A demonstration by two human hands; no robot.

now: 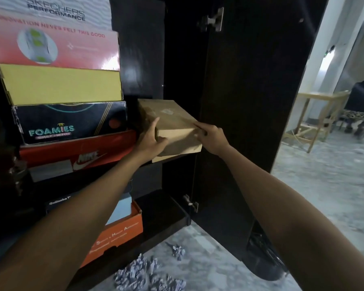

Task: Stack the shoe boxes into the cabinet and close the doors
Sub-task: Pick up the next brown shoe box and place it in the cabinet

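A plain brown shoe box (pixel 172 122) lies partly on the middle shelf of the dark cabinet (pixel 143 59), its front end sticking out past the shelf edge. My left hand (pixel 150 141) grips its left front corner and my right hand (pixel 211 137) holds its right front corner. To its left stands a stack: a red Nike box (pixel 78 154), a black Foamies box (pixel 72 120), a yellow box (pixel 61 85), a pink box (pixel 53 47) and a white Skechers box (pixel 57 9). The right cabinet door (pixel 250 101) stands open.
On the lower shelf sits an orange box (pixel 118 234) with a dark box (pixel 59 203) behind my left arm. Crumpled grey paper (pixel 143 271) lies on the floor, with a black object (pixel 263 259) near the door's foot. A wooden table (pixel 317 116) stands at the right.
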